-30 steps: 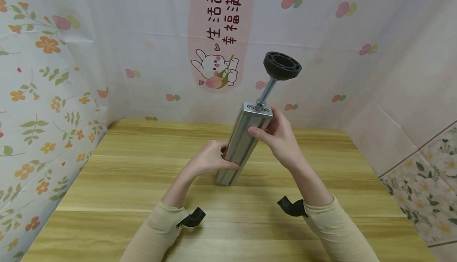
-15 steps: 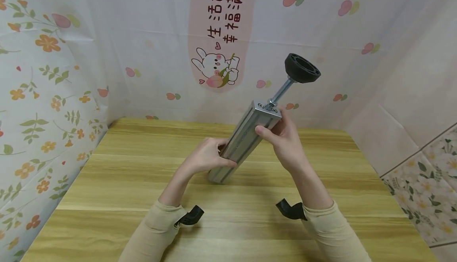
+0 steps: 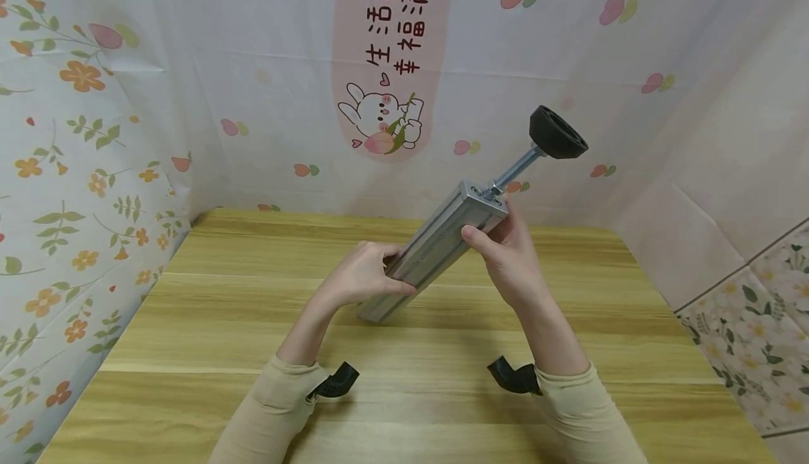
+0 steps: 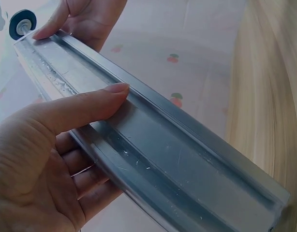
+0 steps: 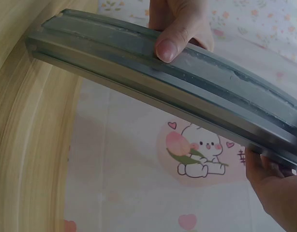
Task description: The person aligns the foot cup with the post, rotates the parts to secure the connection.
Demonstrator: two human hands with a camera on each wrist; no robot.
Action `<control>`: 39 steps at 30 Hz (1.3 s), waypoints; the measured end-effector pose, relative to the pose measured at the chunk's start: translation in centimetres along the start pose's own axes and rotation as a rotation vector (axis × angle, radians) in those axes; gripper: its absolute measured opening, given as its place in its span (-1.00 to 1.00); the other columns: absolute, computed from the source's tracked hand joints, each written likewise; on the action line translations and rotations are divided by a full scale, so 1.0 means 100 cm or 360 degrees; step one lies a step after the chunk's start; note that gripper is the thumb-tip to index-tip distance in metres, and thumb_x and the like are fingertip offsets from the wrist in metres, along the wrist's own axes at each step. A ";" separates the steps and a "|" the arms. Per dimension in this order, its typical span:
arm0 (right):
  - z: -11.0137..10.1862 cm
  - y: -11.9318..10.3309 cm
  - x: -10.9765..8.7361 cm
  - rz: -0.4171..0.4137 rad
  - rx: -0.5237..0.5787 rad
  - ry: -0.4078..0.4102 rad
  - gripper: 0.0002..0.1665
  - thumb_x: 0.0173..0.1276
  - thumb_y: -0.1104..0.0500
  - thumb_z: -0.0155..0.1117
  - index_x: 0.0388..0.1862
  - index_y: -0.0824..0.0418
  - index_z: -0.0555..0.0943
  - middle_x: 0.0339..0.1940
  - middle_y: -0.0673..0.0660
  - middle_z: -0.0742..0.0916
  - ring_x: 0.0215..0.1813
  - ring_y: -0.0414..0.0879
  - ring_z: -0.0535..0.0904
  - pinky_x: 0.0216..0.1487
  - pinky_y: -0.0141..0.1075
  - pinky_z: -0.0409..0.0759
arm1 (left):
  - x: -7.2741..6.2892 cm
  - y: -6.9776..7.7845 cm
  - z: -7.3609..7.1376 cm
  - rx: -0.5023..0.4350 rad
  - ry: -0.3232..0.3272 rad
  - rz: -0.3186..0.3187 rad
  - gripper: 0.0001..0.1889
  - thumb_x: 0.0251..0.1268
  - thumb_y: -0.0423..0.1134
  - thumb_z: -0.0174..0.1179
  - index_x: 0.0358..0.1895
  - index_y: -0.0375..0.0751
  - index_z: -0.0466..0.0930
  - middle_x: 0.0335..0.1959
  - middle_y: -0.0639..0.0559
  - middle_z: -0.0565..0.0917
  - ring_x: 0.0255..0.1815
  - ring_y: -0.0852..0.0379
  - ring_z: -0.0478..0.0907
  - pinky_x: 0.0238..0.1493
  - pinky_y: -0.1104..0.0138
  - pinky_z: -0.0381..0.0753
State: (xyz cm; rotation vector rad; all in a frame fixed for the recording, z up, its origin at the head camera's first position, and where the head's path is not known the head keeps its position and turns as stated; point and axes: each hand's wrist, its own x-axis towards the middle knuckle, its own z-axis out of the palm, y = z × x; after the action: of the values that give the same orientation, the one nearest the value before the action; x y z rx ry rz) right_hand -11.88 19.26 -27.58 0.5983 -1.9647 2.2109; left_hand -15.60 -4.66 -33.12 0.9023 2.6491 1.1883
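Note:
A silver aluminium profile [image 3: 436,243] leans to the right between both hands in the head view. A threaded rod [image 3: 520,168] with a nut sticks out of its upper end and carries a round black foot [image 3: 556,133]. My left hand [image 3: 360,274] grips the lower half, its thumb across the face and its fingers behind, as the left wrist view shows on the grooved profile [image 4: 153,130]. Near the upper end, my right hand [image 3: 508,260] holds the profile with the thumb in front; its other fingers are mostly hidden. The lower end is close to the tabletop; whether it touches I cannot tell.
The wood-grain table [image 3: 240,309] spreads under both forearms. A printed cloth [image 3: 265,99] hangs behind it, and a flowered cloth [image 3: 82,204] lines the left side. Each sleeve cuff has a black bracket [image 3: 515,376] on it.
The profile has tilted further to the right, its black foot swinging right and slightly down while its lower end shifted left. Both hands kept their grip.

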 end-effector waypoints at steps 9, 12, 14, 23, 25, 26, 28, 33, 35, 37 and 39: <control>-0.008 0.007 -0.008 0.0058 0.0071 0.0060 -0.23 0.45 0.48 0.16 0.54 0.04 0.26 0.31 -0.06 0.58 0.32 -0.18 0.49 0.32 -0.38 0.53 | -0.001 0.001 -0.002 0.0025 -0.0009 -0.0007 -0.63 0.02 -0.07 0.56 -0.11 -0.10 0.72 -0.25 0.05 0.77 -0.30 0.21 0.60 -0.25 0.36 0.52; -0.010 0.009 -0.010 0.0076 0.0079 0.0075 -0.16 0.46 0.44 0.18 0.62 0.00 0.18 0.36 -0.07 0.54 0.37 -0.18 0.45 0.35 -0.39 0.51 | -0.002 0.003 -0.003 0.0045 -0.0016 -0.0014 -0.64 0.03 -0.06 0.55 -0.11 -0.08 0.72 -0.25 0.05 0.76 -0.30 0.20 0.59 -0.25 0.36 0.52; -0.012 0.010 -0.012 0.0086 0.0080 0.0089 -0.15 0.46 0.43 0.18 0.62 -0.01 0.17 0.36 -0.08 0.53 0.37 -0.18 0.44 0.35 -0.39 0.51 | -0.002 0.003 -0.003 0.0060 -0.0018 -0.0015 -0.63 0.04 -0.05 0.55 -0.10 -0.08 0.73 -0.24 0.05 0.77 -0.28 0.20 0.61 -0.24 0.35 0.53; -0.020 0.016 -0.015 0.0053 0.0081 0.0091 -0.31 0.45 0.49 0.15 0.48 0.09 0.33 0.21 -0.11 0.68 0.27 -0.19 0.57 0.34 -0.33 0.54 | -0.004 0.003 -0.005 0.0088 -0.0016 -0.0031 -0.65 0.04 -0.04 0.54 -0.12 -0.07 0.73 -0.22 0.04 0.78 -0.25 0.19 0.64 -0.18 0.31 0.58; -0.021 0.017 -0.014 0.0043 0.0090 0.0076 -0.32 0.44 0.49 0.16 0.47 0.11 0.34 0.19 -0.11 0.70 0.27 -0.19 0.58 0.34 -0.32 0.54 | -0.004 0.002 -0.006 0.0094 -0.0016 -0.0035 -0.64 0.02 -0.04 0.54 -0.13 -0.06 0.73 -0.23 0.05 0.78 -0.26 0.20 0.63 -0.19 0.32 0.57; -0.021 0.018 -0.013 0.0038 0.0095 0.0068 -0.33 0.44 0.50 0.16 0.46 0.12 0.35 0.18 -0.10 0.71 0.26 -0.19 0.58 0.34 -0.31 0.55 | -0.004 0.002 -0.006 0.0101 -0.0017 -0.0036 -0.64 0.02 -0.03 0.54 -0.13 -0.06 0.73 -0.23 0.05 0.78 -0.26 0.20 0.63 -0.19 0.32 0.57; -0.022 0.019 -0.013 0.0037 0.0104 0.0064 -0.35 0.43 0.50 0.17 0.42 0.10 0.39 0.16 -0.11 0.72 0.24 -0.19 0.59 0.33 -0.31 0.55 | -0.004 0.001 -0.006 0.0118 -0.0024 -0.0038 -0.65 0.02 -0.02 0.54 -0.14 -0.05 0.73 -0.23 0.06 0.78 -0.27 0.21 0.62 -0.19 0.32 0.57; -0.024 0.021 -0.014 0.0065 0.0086 0.0079 -0.40 0.39 0.53 0.18 0.30 0.07 0.48 0.09 -0.13 0.74 0.19 -0.21 0.62 0.32 -0.31 0.56 | -0.004 0.001 -0.009 0.0178 -0.0025 -0.0042 -0.67 0.02 -0.03 0.52 -0.14 -0.03 0.73 -0.24 0.07 0.78 -0.27 0.20 0.62 -0.17 0.29 0.58; -0.025 0.022 -0.014 0.0086 0.0077 0.0086 -0.42 0.38 0.54 0.19 0.27 0.07 0.49 0.09 -0.13 0.75 0.20 -0.21 0.62 0.32 -0.32 0.55 | -0.005 0.000 -0.011 0.0196 -0.0024 -0.0040 -0.67 0.02 -0.03 0.51 -0.14 -0.02 0.73 -0.25 0.08 0.78 -0.28 0.19 0.62 -0.16 0.28 0.58; -0.026 0.024 -0.014 0.0111 0.0078 0.0095 -0.43 0.37 0.54 0.19 0.25 0.07 0.50 0.08 -0.13 0.75 0.20 -0.22 0.63 0.31 -0.32 0.55 | -0.005 -0.001 -0.013 0.0212 -0.0028 -0.0037 -0.68 0.02 -0.03 0.51 -0.15 -0.02 0.73 -0.26 0.09 0.77 -0.28 0.19 0.62 -0.17 0.28 0.58; -0.027 0.025 -0.013 0.0128 0.0082 0.0105 -0.43 0.37 0.55 0.19 0.23 0.07 0.50 0.08 -0.14 0.76 0.19 -0.22 0.64 0.30 -0.33 0.55 | -0.004 -0.002 -0.014 0.0226 -0.0037 -0.0035 -0.69 0.03 -0.03 0.51 -0.16 -0.02 0.73 -0.27 0.10 0.77 -0.29 0.19 0.61 -0.17 0.28 0.58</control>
State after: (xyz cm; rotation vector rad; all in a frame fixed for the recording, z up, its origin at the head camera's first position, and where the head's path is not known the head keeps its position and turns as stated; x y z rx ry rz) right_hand -12.10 21.73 -30.62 0.4537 -1.9378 2.3035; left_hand -15.79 -5.95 -32.33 0.8995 2.7457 0.9890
